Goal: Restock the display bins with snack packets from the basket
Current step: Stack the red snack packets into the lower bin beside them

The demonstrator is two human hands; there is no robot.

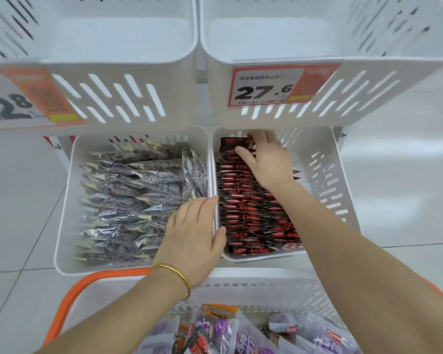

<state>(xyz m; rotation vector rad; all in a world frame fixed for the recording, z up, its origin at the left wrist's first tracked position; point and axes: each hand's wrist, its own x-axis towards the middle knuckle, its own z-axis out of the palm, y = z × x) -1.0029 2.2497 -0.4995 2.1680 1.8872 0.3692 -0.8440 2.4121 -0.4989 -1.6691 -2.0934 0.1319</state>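
Two white display bins sit side by side below me. The left bin [64,200] holds rows of clear packets with dark purple contents [128,195]. The right bin [325,159] holds a tight row of red-and-black packets [248,213]. My right hand [269,159] reaches to the back of that row, fingers spread and pressing on the rear packets. My left hand [195,233] lies flat over the rims between the two bins, thumb touching the front red packets, holding nothing. The white basket with an orange rim [92,279] sits nearest me, holding purple and orange snack packets [223,330].
Two empty white bins [118,39] hang on the upper tier, each with an orange price tag [276,85] on its front. The upper right bin overhangs the back of the red-packet bin. Pale floor tiles [399,180] lie on both sides.
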